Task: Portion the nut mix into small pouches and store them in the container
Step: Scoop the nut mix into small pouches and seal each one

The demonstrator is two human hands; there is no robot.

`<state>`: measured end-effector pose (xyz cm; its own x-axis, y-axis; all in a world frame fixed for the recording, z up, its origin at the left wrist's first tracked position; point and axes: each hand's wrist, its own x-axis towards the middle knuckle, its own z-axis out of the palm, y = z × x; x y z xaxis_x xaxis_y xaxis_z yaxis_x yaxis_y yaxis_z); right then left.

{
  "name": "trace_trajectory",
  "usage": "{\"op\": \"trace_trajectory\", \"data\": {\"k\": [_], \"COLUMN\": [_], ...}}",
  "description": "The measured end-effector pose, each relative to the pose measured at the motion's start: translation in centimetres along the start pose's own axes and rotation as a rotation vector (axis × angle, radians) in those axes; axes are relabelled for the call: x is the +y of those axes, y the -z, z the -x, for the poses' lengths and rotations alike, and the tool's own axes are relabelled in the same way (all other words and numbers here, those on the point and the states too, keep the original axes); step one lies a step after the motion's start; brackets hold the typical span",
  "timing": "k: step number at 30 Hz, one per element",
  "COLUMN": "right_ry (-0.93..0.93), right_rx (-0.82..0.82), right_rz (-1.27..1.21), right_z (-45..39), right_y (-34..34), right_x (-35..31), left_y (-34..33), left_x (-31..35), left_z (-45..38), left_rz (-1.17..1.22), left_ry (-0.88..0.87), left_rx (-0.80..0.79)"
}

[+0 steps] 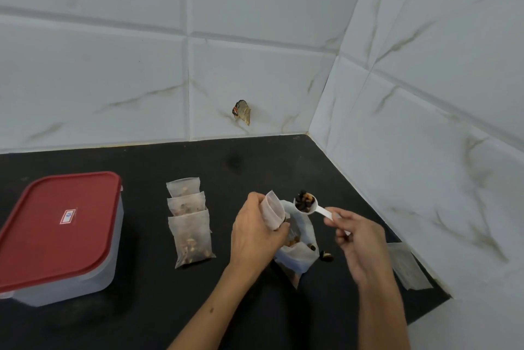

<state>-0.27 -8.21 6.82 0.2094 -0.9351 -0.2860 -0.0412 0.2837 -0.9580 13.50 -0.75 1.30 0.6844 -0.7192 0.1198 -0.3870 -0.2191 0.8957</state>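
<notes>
While the right hand [358, 244] pinches the handle of a white scoop [307, 206] heaped with nut mix [304, 198], the left hand [255, 232] grips a small pouch [272, 210] above the open mix bag [297, 250]. Spilled nuts [326, 256] lie beside that bag. Three filled pouches [190, 222] overlap to the left, near the red-lidded container [61, 236] on the black counter [170, 307].

Black matte surface [175, 318] in a corner, pale marble-veined tile walls [255, 23] behind and to the right, a torn brown patch [242, 112] low on the back wall, soft even light
</notes>
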Motion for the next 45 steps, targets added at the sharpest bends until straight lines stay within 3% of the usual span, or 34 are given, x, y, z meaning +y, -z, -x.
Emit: {"op": "trace_trajectory", "data": {"k": [7, 14, 24, 30, 34, 39, 45], "right_ry": [0.224, 0.733, 0.984, 0.945, 0.801, 0.731, 0.497], "right_rx": [-0.005, 0.065, 0.143, 0.136, -0.085, 0.095, 0.212], "right_rz": [0.261, 0.87, 0.855, 0.823, 0.853, 0.523, 0.517], "right_z": [4.1, 5.7, 6.0, 6.5, 6.8, 7.0, 3.8], "right_y": [-2.0, -3.7, -4.2, -3.8, -3.7, -2.9, -0.2], "right_x": [-1.6, 0.0, 0.6, 0.2, -0.3, -1.4, -0.5], "left_y": [0.4, 0.5, 0.7, 0.7, 0.7, 1.1, 1.2], "left_x": [0.9, 0.7, 0.4, 0.4, 0.5, 0.2, -0.2], "left_z": [0.8, 1.3, 1.4, 1.5, 1.7, 1.4, 1.4], "left_rz": [0.029, 0.082, 0.217, 0.261, 0.279, 0.207, 0.17], "left_ry": [-0.029, 0.003, 0.009, -0.029, -0.056, -0.083, 0.057], "left_rx": [-0.006, 0.018, 0.049, 0.066, 0.067, 0.101, 0.039]}}
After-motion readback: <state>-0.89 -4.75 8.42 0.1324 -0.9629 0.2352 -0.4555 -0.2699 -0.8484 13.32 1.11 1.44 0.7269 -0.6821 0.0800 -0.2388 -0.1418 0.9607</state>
